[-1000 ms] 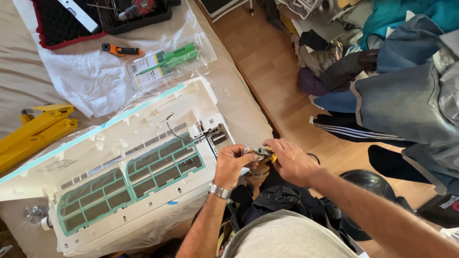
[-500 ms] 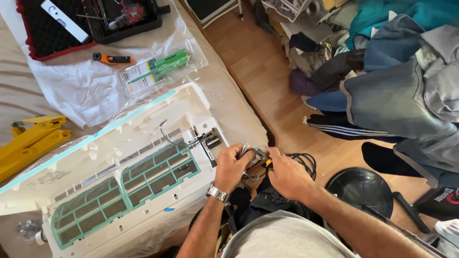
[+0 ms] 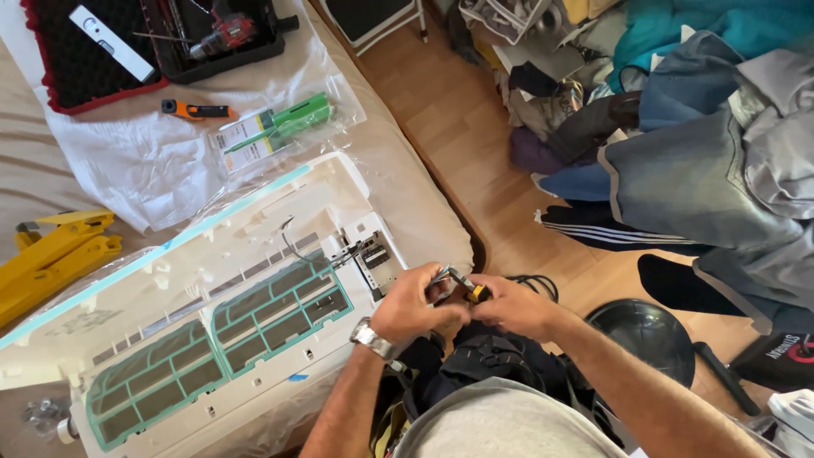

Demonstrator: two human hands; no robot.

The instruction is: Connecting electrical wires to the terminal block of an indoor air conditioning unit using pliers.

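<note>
Both hands meet just off the right end of the white plastic air-conditioner indoor unit [image 3: 212, 297] lying on the bed. Left hand [image 3: 411, 307] closed round a small grey cable end [image 3: 441, 276]; right hand [image 3: 513, 305] pinches a small yellow-handled tool [image 3: 475, 293] against it. Best kept steady, close to the unit's grey terminal block [image 3: 373, 259].

Hemmed left by the air-conditioner unit [image 3: 212, 297] on the bed [image 3: 398, 170]; open wooden floor [image 3: 475, 153] beyond (clothes pile [image 3: 695, 144] and black bowl [image 3: 649, 335] crowding right).
</note>
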